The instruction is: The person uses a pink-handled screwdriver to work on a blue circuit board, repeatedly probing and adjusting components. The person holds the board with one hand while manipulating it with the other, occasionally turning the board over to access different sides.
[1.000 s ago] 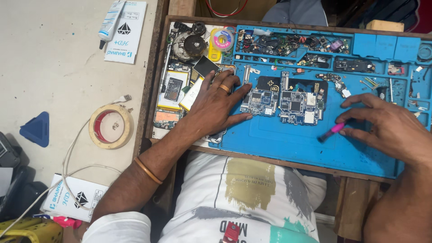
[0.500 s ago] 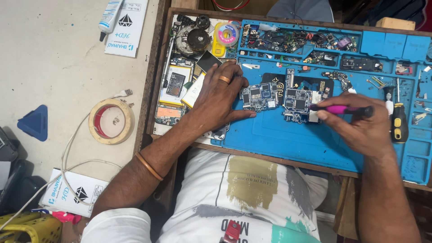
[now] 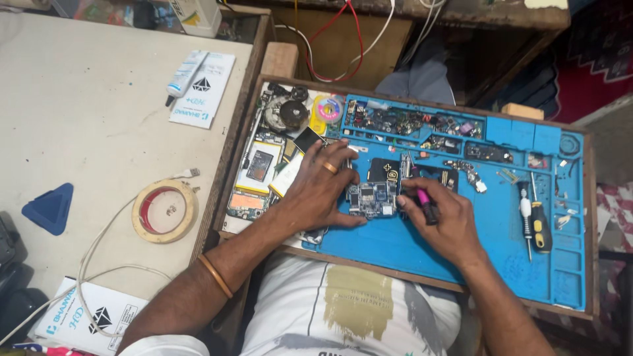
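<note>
Change: right hand [image 3: 442, 221], a second ago out at the right of the blue mat [image 3: 422, 250] with the pink tool [image 3: 424, 198], has come left and now sits just beside the circuit board [image 3: 372, 199], tool tip at the board's right edge. Left hand [image 3: 320, 191] stayed pressed on the board's left side. Judgement: positioning is over, tool work on the board has begun.

Counts, left to right:
- Light surface [image 3: 99, 118] at left: one blue triangular pick [image 3: 49, 207], one roll of tape [image 3: 165, 211] with a red inner ring, one white cable [image 3: 92, 264], one white tube [image 3: 184, 74] lying on one printed card [image 3: 204, 99], a second printed card [image 3: 92, 313] at the near edge.
- Tray's left end: one opened phone body [image 3: 254, 175]; small round parts far of it, too cluttered to count.
- Left hand: one gold ring [image 3: 330, 167], one bangle [image 3: 215, 275] on the wrist. Fingers spread flat, thumb along the board's near edge.
- Centre: one circuit board on the mat, between the two hands; a dark part [image 3: 382, 170] just far of it.
- Right hand: fingers clamped on the pink tool.
- Right: two screwdrivers [image 3: 534, 221] side by side on the mat, well apart from the hands.
- Far compartments: loose small parts, uncountable.
</note>
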